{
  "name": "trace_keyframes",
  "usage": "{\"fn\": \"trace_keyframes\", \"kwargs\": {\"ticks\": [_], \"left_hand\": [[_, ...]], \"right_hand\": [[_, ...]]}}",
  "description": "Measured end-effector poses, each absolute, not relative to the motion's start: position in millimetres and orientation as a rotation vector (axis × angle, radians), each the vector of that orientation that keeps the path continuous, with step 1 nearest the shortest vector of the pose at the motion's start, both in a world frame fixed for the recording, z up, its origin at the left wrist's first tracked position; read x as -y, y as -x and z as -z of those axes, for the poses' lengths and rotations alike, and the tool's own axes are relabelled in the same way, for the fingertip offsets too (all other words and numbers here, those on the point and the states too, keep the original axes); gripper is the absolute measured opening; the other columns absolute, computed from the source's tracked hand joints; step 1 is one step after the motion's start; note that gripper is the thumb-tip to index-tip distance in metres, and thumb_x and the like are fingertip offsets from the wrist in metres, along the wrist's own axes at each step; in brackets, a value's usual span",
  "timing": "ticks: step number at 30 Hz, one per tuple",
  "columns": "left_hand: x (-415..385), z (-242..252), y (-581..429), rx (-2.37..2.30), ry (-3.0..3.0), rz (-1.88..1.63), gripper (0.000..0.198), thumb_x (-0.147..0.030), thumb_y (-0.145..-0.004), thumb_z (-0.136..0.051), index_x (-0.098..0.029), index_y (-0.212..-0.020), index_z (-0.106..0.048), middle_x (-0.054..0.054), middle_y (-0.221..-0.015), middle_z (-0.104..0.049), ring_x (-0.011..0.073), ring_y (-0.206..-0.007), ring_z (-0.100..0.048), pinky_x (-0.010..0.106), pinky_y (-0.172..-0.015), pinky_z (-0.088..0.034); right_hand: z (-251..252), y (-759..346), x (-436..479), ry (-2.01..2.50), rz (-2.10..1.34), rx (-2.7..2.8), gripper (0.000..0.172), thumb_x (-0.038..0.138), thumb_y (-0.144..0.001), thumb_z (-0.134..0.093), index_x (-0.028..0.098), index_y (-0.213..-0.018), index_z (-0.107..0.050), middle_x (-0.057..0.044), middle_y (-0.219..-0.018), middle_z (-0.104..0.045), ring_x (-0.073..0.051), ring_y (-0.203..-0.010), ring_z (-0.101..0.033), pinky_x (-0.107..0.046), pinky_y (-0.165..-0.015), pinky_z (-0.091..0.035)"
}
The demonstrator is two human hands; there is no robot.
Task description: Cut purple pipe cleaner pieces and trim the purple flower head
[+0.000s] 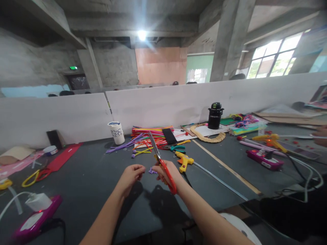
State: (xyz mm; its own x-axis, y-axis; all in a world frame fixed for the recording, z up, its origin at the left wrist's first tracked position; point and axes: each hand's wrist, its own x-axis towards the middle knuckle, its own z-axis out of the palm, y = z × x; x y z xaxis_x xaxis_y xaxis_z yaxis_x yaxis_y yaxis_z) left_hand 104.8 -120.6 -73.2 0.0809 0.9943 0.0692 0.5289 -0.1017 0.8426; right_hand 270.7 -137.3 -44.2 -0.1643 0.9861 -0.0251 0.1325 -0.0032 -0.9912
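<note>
Red-handled scissors (163, 166) are in my right hand (167, 173), their blades pointing up and away over the grey table. My left hand (133, 173) is closed, thumb and fingers pinched together; whatever it holds, if anything, is too small to make out. Small purple pieces (152, 170) lie between the two hands, beside the fingers of my right hand. Beyond the hands is a pile of coloured pipe cleaners (150, 132), with purple ones (127, 143) at its left. A yellow glue gun (184, 160) lies right of my right hand, near teal-handled pliers (177, 148).
A white cup (116, 132) and a black bottle (215, 116) stand near the white partition (158, 105). Purple power strips (264, 159) lie at both sides. A wooden strip (227, 166) crosses the right side. Another person's hand (320, 136) shows at the right edge.
</note>
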Motion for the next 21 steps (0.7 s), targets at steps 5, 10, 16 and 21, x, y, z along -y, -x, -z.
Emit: {"fn": "trace_keyframes", "kwargs": {"ticks": [5, 10, 16, 21], "left_hand": [[151, 60, -119, -1.375, -1.676, -1.000, 0.032, -0.043, -0.069, -0.052, -0.013, -0.072, -0.061, -0.001, -0.053, -0.052, 0.0113, -0.049, -0.047, 0.023, -0.049, -0.038], [162, 48, -126, -1.430, -1.811, -1.138, 0.016, -0.033, -0.068, -0.054, -0.019, -0.061, -0.055, -0.001, -0.061, -0.052, 0.0148, -0.060, -0.047, 0.025, -0.058, -0.037], [166, 47, -128, -1.476, -1.970, -1.181, 0.011, -0.023, -0.070, -0.050, -0.021, -0.060, -0.051, -0.001, -0.063, -0.048, 0.0157, -0.061, -0.046, 0.026, -0.060, -0.035], [167, 48, -130, -1.477, -2.001, -1.152, 0.012, -0.024, -0.071, -0.049, -0.021, -0.060, -0.050, -0.001, -0.064, -0.048, 0.0156, -0.062, -0.046, 0.026, -0.060, -0.035]], "right_hand": [[39, -268, 142, 1.243, -1.297, 1.419, 0.002, 0.017, -0.064, -0.058, 0.015, -0.066, -0.057, 0.010, -0.032, -0.039, -0.007, -0.035, -0.045, -0.015, -0.038, -0.034], [44, -263, 142, 1.258, -1.326, 1.429, 0.004, 0.016, -0.065, -0.054, 0.015, -0.061, -0.055, 0.011, -0.031, -0.036, -0.006, -0.029, -0.041, -0.015, -0.034, -0.032], [45, -261, 142, 1.262, -1.326, 1.448, 0.007, 0.011, -0.063, -0.051, 0.016, -0.058, -0.052, 0.011, -0.032, -0.038, -0.006, -0.030, -0.042, -0.014, -0.034, -0.032], [47, -258, 141, 1.291, -1.321, 1.430, 0.009, 0.010, -0.060, -0.049, 0.016, -0.054, -0.049, 0.011, -0.032, -0.037, -0.005, -0.029, -0.040, -0.015, -0.035, -0.034]]}}
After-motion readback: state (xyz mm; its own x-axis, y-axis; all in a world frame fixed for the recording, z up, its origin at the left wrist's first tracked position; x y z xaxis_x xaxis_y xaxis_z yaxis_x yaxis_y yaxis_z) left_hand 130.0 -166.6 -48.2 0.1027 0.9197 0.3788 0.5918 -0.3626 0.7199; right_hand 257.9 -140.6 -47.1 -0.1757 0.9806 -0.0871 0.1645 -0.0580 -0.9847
